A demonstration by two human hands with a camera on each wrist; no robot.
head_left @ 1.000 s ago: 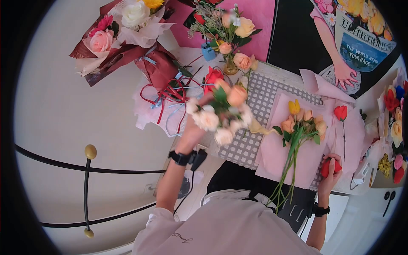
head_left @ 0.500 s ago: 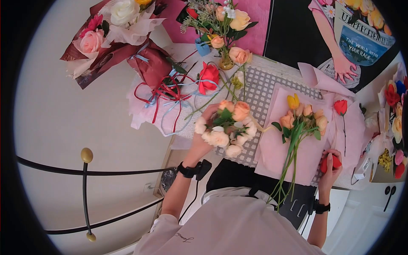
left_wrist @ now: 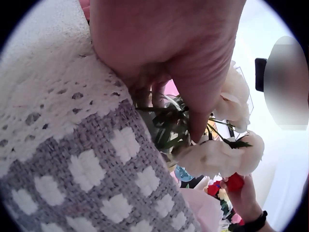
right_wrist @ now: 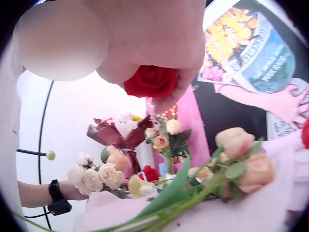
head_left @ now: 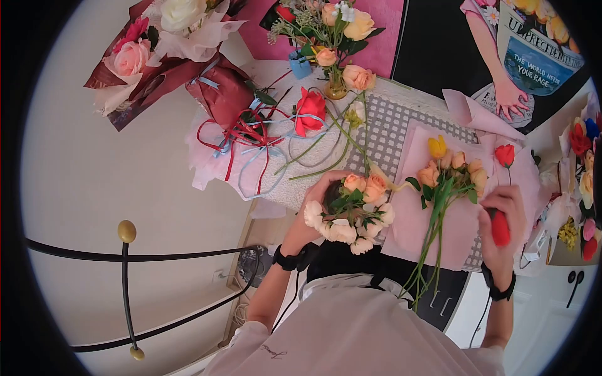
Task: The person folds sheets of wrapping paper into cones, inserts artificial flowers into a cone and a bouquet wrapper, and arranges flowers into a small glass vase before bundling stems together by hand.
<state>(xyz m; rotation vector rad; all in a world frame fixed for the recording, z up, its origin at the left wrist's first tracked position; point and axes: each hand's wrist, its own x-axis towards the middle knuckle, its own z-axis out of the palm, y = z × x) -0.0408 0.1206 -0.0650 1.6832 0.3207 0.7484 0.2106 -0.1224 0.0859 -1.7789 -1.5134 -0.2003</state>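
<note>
My left hand [head_left: 315, 203] holds a bunch of white and peach roses [head_left: 342, 230] over the table's left front. In the left wrist view its thumb and fingers curl round the green stems [left_wrist: 169, 125] under the blooms. My right hand [head_left: 506, 205] grips a red rose head [head_left: 500, 229] at the right; its petals [right_wrist: 150, 81] show below the palm in the right wrist view. Between the hands, peach roses [head_left: 429, 173] and a yellow tulip [head_left: 437, 147] lie on pink wrapping paper [head_left: 407, 229], stems hanging past the front edge. A single red rose [head_left: 505, 155] lies behind my right hand.
A gold vase [head_left: 335, 89] of flowers stands at the back beside a small blue pot [head_left: 299, 65]. A wrapped bouquet [head_left: 216, 94], ribbons [head_left: 251, 141] and a red flower [head_left: 310, 113] lie at the left. The checked mat [head_left: 385, 135] runs beneath the paper.
My left hand has brought the white and peach bunch rightward and toward the body. My right hand, still gripping the red rose head, has lifted and moved slightly right.
</note>
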